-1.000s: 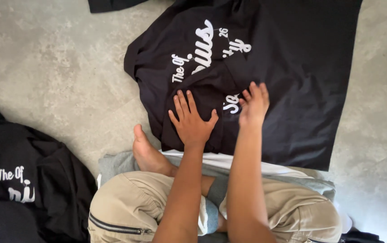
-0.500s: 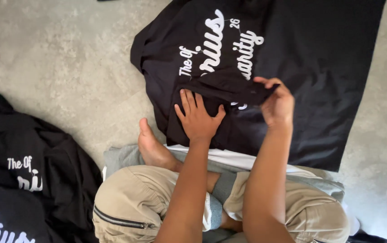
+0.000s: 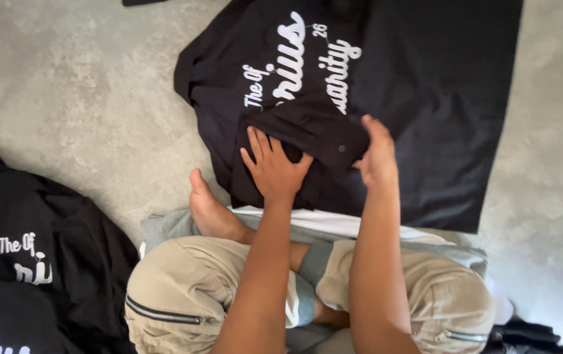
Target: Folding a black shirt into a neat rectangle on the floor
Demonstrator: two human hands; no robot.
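While we sit cross-legged on the grey floor [image 3: 78, 98], our khaki trousers [image 3: 183, 288] fill the bottom of the view and one bare foot [image 3: 208, 208] pokes out to the left, just beside the work. A strip of white cloth [image 3: 334, 223] lies along our shins, and the hem of the black shirt [image 3: 426, 118] rests on top of it.

Our left hand [image 3: 273, 167] lies flat with fingers spread, pressing the turned-over part down. Our right hand [image 3: 376, 156] pinches the edge of the folded flap [image 3: 308, 131], thumb and fingers closed on the cloth.

So far we judge the folding barely begun: one flap, with a small button showing, is turned in over the lower chest, partly covering the white script lettering. Beyond it the rest of the garment lies spread across the floor, its right side smooth, its left side rumpled and not yet folded.

Off to our left a heap of more black shirts [image 3: 26, 262] sits well apart, loose and unfolded.
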